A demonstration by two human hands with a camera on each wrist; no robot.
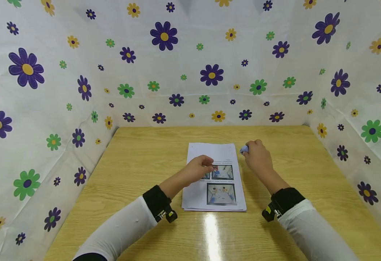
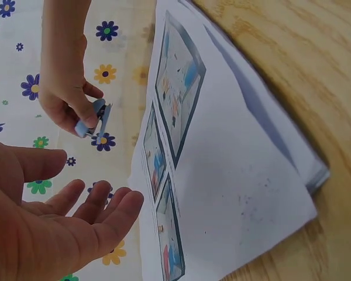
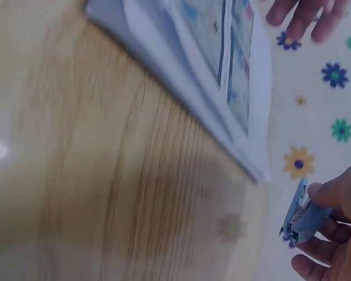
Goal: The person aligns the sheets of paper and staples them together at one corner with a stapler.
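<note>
A small light-blue stapler (image 3: 309,215) is gripped in my right hand (image 1: 258,156), between thumb and fingers, at the upper right edge of the paper stack (image 1: 195,197). In the left wrist view the same stapler (image 2: 95,120) shows its two arms spread apart at one end. Over the stack's middle my left hand (image 1: 199,169) hovers with nothing in it, fingers loosely bent and thumb apart. The top sheet carries printed text and framed pictures (image 1: 222,194), one partly hidden by the left hand. Toward one corner the sheets separate slightly, as the left wrist view shows.
The stack lies on a light wooden table (image 1: 138,156). A white curtain with purple, green and yellow flowers (image 1: 177,72) closes off the back and both sides. A camera on a black band (image 1: 157,203) sits on each wrist.
</note>
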